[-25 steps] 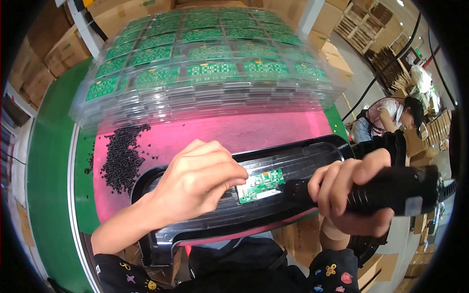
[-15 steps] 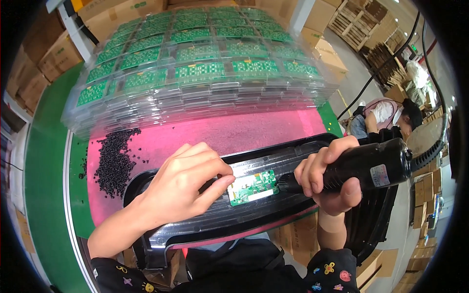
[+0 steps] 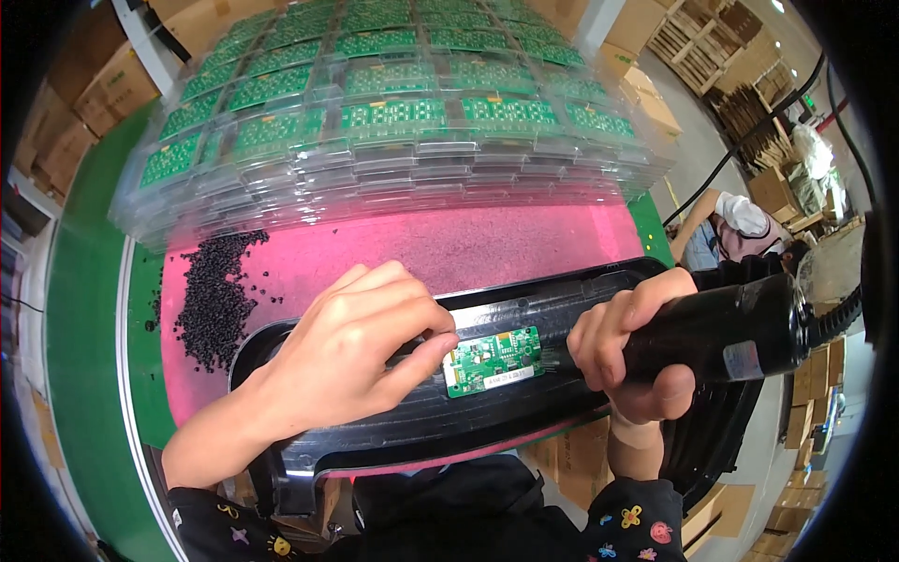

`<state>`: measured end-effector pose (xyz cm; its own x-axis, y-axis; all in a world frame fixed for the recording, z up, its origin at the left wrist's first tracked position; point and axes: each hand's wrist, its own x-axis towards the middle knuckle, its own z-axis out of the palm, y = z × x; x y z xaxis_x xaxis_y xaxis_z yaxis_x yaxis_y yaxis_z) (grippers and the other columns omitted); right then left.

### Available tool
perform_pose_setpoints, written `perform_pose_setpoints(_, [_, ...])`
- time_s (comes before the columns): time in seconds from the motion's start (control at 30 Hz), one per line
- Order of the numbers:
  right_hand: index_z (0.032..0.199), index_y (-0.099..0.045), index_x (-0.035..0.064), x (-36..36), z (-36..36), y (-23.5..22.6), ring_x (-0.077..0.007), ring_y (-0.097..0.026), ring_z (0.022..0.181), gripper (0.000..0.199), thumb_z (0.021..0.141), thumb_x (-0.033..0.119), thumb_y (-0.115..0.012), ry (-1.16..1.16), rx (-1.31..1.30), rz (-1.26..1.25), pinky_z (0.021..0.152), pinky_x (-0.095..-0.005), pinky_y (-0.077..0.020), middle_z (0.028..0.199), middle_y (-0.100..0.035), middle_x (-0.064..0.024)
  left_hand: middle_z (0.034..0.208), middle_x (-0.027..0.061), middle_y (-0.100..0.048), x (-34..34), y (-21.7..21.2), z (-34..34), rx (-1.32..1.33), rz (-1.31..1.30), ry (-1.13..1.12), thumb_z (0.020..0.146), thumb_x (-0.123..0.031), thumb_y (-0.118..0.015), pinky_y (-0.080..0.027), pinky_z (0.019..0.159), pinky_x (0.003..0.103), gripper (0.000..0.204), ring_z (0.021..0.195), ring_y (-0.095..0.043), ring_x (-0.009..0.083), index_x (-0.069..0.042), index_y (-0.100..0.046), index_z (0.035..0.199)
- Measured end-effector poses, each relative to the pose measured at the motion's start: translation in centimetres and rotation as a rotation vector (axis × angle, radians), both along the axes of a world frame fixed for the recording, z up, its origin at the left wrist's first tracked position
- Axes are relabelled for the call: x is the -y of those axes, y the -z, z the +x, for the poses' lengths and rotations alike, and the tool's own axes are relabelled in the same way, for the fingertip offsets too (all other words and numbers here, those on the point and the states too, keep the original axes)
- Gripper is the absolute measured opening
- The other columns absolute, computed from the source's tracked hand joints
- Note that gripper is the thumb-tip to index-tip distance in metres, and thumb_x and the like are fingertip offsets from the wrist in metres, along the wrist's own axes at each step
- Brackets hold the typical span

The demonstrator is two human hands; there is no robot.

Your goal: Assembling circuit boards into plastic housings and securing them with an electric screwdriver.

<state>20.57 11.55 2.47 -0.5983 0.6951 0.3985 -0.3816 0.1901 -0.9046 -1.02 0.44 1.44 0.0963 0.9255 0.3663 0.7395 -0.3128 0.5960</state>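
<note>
A green circuit board [image 3: 493,361] with a white strip along its near edge lies in a long, shallow black plastic housing [image 3: 412,436]. My left hand [image 3: 361,342] reaches over the housing, thumb and forefinger pinched at the board's left edge; whatever is between the fingertips is too small to make out. On the other side, my right hand [image 3: 637,347] is wrapped around a thick black electric screwdriver [image 3: 726,328], held nearly level and pointing left toward the board. Its tip is blurred beside the board's right edge.
Clear trays [image 3: 393,173] of green circuit boards form a wide stack at the back. A heap of small black screws [image 3: 213,304] lies on the pink mat [image 3: 449,248] at left. A black cable [image 3: 749,140] hangs at right, near another person [image 3: 740,229] bending down beyond the table.
The screwdriver has shifted slightly right, away from the board. My left hand keeps its pinch at the board's left edge. The person at right has bent lower, and the view has shifted slightly.
</note>
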Motion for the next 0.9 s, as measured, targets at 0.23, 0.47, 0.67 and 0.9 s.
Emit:
perform_pose_setpoints(0.23, [0.102, -0.041, 0.0069, 0.9, -0.2, -1.1, -0.0106, -0.045, 0.041, 0.061, 0.086, 0.061, -0.064, 0.028, -0.088, 0.005, 0.043, -0.0264, -0.0393, 0.057, -0.047, 0.0022, 0.082, 0.0026, -0.068, 0.3, 0.3, 0.2, -0.033, 0.049, 0.039, 0.072, -0.008, -0.081, -0.045, 0.07, 0.034, 0.016, 0.082, -0.063, 0.0207, -0.007, -0.07, 0.083])
perform_pose_setpoints(0.47, [0.1, -0.041, 0.0097, 2.7, -1.6, -3.8, -0.0104, -0.051, 0.036, 0.047, 0.089, 0.048, -0.066, -0.137, -0.561, 0.026, 0.04, -0.0255, -0.0471, 0.052, -0.053, 0.0014, 0.087, 0.0039, -0.07, 0.3, 0.2, 0.7, 0.121, 0.108, 0.248, 0.072, -0.007, -0.081, -0.049, 0.074, 0.035, 0.018, 0.085, -0.064, 0.0227, -0.005, -0.071, 0.087])
perform_pose_setpoints(0.67, [0.1, -0.041, 0.0104, 3.3, -2.5, -3.8, -0.0106, -0.05, 0.035, 0.047, 0.088, 0.047, -0.068, -0.083, -0.535, 0.033, 0.039, -0.026, -0.0458, 0.051, -0.052, 0.0018, 0.087, 0.0045, -0.069, 0.7, 0.1, 0.4, 0.06, 0.126, 0.222, 0.075, -0.008, -0.079, -0.048, 0.076, 0.035, 0.018, 0.084, -0.064, 0.0241, -0.004, -0.07, 0.09])
perform_pose_setpoints(0.9, [0.101, -0.043, 0.0089, 2.1, -2.0, -2.2, -0.0149, -0.053, 0.04, 0.051, 0.089, 0.053, -0.066, -0.267, -0.368, 0.018, 0.042, -0.0285, -0.0446, 0.058, -0.056, -0.0009, 0.105, 0.0066, -0.066, 0.5, 0.9, 0.1, 0.008, -0.01, 0.206, 0.07, -0.027, -0.083, -0.044, 0.086, 0.038, 0.047, 0.103, -0.058, 0.0262, -0.006, -0.064, 0.108])
